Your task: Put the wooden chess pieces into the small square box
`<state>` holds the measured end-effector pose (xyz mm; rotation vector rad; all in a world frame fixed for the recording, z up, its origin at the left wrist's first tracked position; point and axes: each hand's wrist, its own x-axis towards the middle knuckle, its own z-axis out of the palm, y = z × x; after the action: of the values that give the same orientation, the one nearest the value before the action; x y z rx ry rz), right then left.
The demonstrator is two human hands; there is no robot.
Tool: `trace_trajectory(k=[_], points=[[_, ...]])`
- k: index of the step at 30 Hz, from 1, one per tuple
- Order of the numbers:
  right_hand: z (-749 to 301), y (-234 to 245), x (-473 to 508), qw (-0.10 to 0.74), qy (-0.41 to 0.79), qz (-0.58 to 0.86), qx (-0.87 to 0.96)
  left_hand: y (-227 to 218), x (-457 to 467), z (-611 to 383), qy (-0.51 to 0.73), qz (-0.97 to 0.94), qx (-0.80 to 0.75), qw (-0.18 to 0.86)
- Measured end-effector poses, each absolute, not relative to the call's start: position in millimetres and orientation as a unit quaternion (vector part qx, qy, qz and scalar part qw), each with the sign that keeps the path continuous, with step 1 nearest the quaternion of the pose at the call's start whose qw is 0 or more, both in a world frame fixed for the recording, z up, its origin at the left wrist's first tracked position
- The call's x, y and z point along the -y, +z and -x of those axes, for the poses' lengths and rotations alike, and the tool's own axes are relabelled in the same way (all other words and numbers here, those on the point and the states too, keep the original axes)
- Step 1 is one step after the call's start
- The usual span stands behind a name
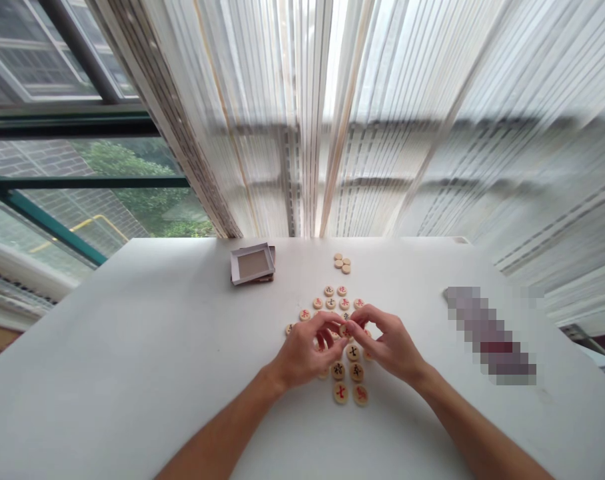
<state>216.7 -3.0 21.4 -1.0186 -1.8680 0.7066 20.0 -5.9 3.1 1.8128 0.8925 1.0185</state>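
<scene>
Round wooden Chinese chess pieces with red or black characters are laid out in rows on the white table. One chess piece (345,331) with a red mark sits between the fingertips of both hands, over the middle of the layout. My left hand (305,350) curls around its left side, fingers pinched. From the right, my right hand (395,340) meets it with thumb and index finger. Nearer to me lie a black-marked piece (356,371) and a red-marked piece (340,393). Several pieces beneath my hands are partly hidden.
An open shallow box (236,268) stands at the back left of the table (182,387). Several blank-looking pieces (338,265) are grouped behind the layout. A blurred-out long object (490,337) lies to the right. Striped curtains (382,153) and a window border the far edge.
</scene>
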Motion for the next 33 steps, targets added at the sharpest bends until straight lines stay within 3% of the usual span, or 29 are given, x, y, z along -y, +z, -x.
trace_trajectory(k=[18,33], points=[[-218,19,4,0.441,0.328,0.358,0.755,3,3,-17,0.414,-0.643,-0.352,0.54],[-211,7,6,0.431,0.255,0.356,0.789,1,3,-21,0.445,-0.616,-0.38,0.527]])
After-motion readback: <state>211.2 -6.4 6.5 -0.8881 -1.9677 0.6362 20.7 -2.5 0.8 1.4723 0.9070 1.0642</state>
